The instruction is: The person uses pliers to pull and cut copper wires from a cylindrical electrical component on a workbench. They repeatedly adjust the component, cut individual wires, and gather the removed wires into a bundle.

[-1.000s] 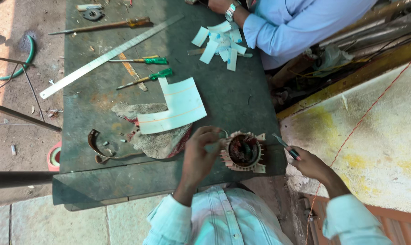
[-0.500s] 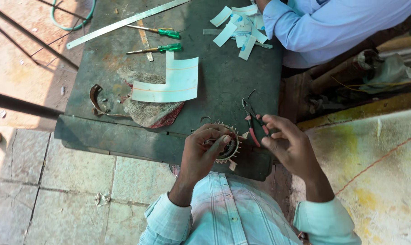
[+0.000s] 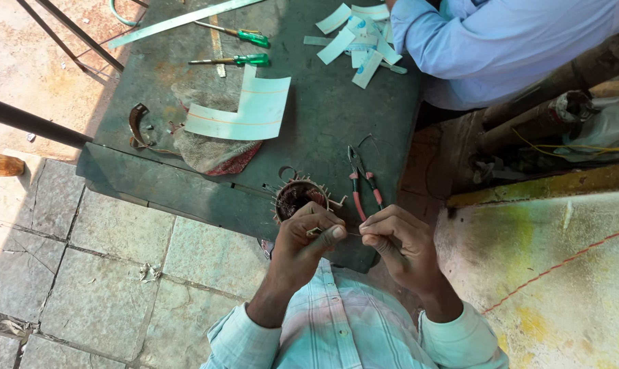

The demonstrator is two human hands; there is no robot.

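Observation:
My left hand (image 3: 308, 236) and my right hand (image 3: 396, 240) meet just below a round motor stator (image 3: 298, 195) with pale paper strips sticking out of its slots. Both pinch a thin wire (image 3: 350, 234) stretched between the fingertips. The stator rests on the near edge of a dark green table (image 3: 323, 130), partly hidden by my left hand. Red-handled pliers (image 3: 363, 183) lie on the table just right of the stator, untouched.
An L-shaped pale paper sheet (image 3: 244, 111) lies on a rag (image 3: 210, 152). Two green-handled screwdrivers (image 3: 238, 60), a metal ruler (image 3: 180, 20) and cut paper strips (image 3: 357, 37) lie further back. Another person in a blue shirt (image 3: 501, 48) leans at the far right. Stone floor lies left.
The pliers left my right hand and now lie on the table. Both hands have come together on the thin wire below the stator. The camera view shifted lower.

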